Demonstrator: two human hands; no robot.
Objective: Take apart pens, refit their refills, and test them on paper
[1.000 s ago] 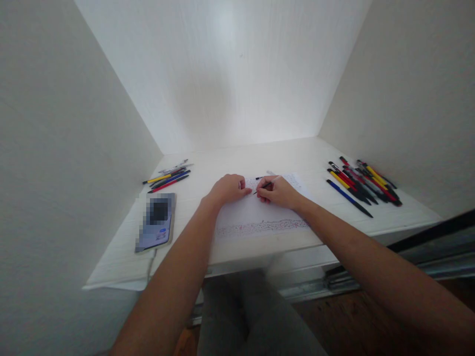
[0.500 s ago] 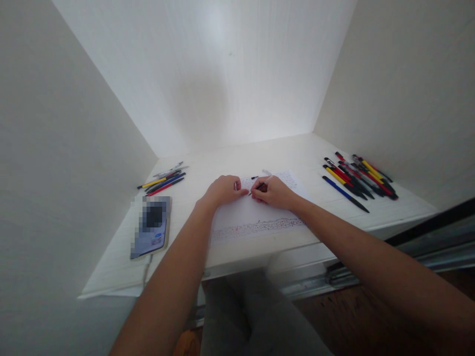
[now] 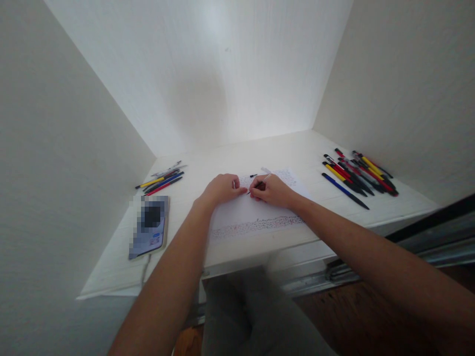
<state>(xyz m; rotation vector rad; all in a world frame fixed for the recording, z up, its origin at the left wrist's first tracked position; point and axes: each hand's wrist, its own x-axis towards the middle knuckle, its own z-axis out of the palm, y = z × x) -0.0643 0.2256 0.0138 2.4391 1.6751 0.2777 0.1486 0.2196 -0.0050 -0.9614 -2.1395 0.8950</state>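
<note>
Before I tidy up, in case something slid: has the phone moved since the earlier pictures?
No. Judged by the front left corner of the desk, the phone keeps its place; only the view shifted.

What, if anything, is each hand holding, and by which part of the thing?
The right hand grips a pen near its writing tip. Whether the left hand holds anything cannot be told.

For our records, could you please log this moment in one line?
right hand: holds pen; left hand: on paper; phone: left of paper
</note>
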